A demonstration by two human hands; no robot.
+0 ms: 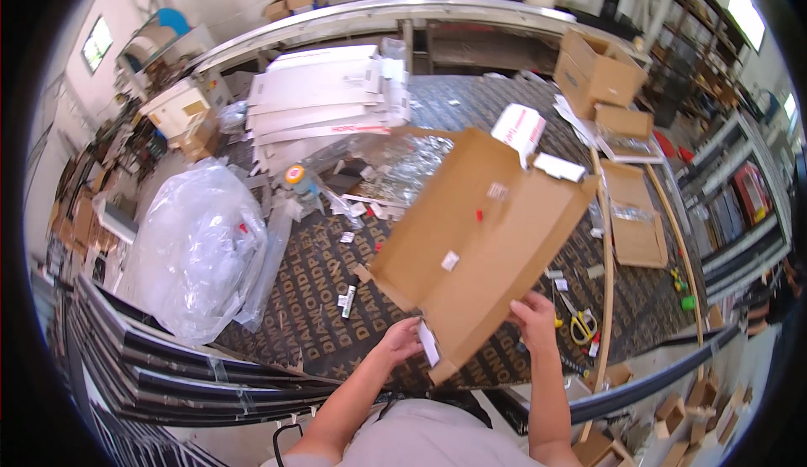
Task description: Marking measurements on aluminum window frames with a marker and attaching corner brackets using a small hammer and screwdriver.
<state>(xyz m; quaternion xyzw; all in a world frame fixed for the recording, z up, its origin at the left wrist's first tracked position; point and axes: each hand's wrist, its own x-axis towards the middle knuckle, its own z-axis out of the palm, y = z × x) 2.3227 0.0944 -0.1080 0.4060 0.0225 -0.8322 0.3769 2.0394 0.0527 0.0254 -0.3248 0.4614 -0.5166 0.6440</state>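
Observation:
A long, shallow brown cardboard box (496, 257), opened out with its inside facing up, is tilted over the dark printed tabletop (311, 316). My left hand (402, 340) is closed on its near left corner, beside a small white end flap. The right-hand edge is gripped by my right hand (533, 314), fingers partly hidden behind the board. Small white labels and a red bit show inside the box. Yellow-handled scissors (583, 327) lie just right of my right hand. A white marker-like tube (348, 300) rests on the table left of the box.
A large clear plastic bag (197, 253) bulges at the left. Flat white cartons (315, 101) are stacked at the back, near a jar with an orange lid (295, 174). Wooden strips (607, 274), an open carton (588, 72) and smaller brown boxes (635, 236) occupy the right side.

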